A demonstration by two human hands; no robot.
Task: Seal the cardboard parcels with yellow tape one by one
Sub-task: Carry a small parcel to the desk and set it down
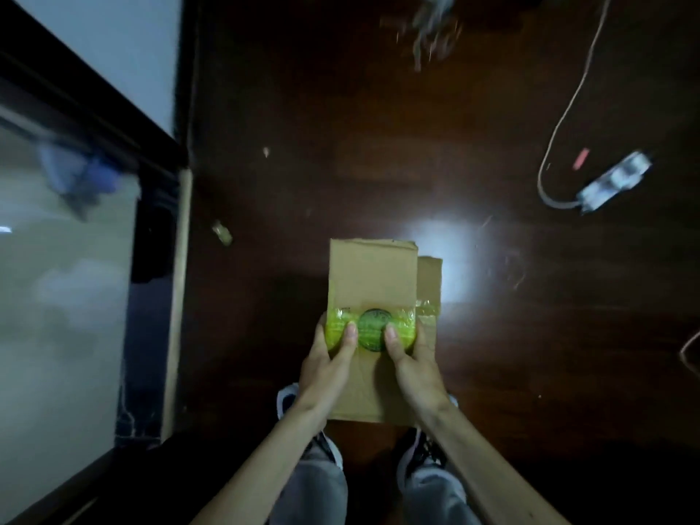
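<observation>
Hands at centre: I see the left hand (328,359) and right hand (413,359) each curled round the sides of the cardboard parcel (369,274), thumbs pressing the yellow tape roll (373,327) flat against its top face, above the dark floor (303,108).

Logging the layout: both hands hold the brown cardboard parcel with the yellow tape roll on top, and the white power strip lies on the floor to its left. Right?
No: the head view shows the white power strip on the floor to the right of the brown cardboard parcel. The left hand and right hand do hold it, the yellow tape roll on top.
</observation>
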